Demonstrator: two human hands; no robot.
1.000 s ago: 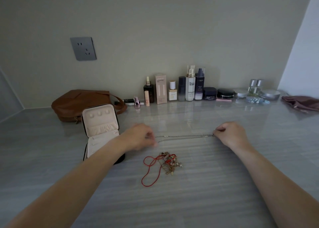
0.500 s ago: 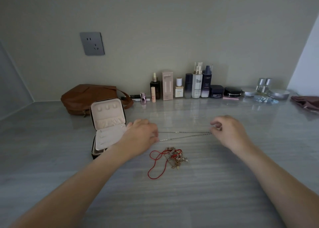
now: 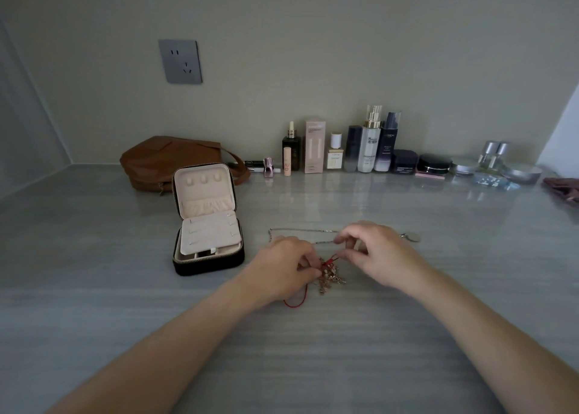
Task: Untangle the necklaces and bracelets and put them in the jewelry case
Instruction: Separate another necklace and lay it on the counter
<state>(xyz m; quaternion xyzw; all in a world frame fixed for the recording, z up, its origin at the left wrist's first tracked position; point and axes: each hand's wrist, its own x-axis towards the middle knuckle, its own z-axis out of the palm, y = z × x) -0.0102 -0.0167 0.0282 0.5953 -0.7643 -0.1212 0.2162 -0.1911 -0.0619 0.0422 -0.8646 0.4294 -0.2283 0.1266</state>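
On the grey streaked bench, the open black cream-lined jewelry case stands left of centre. The left grip and right grip both pinch the tangle of red cord and gold charm bracelets lying between them, the left nearer its bulk. The thin silver chain, earlier stretched between them, now lies released just beyond, running left-right.

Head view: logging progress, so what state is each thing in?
Jewelry case: open, lid upright.
Silver necklace: laid out on the table.
Red-and-gold tangle: knotted, on the table.
Left hand: pinches the tangle.
Right hand: pinches its red cord.
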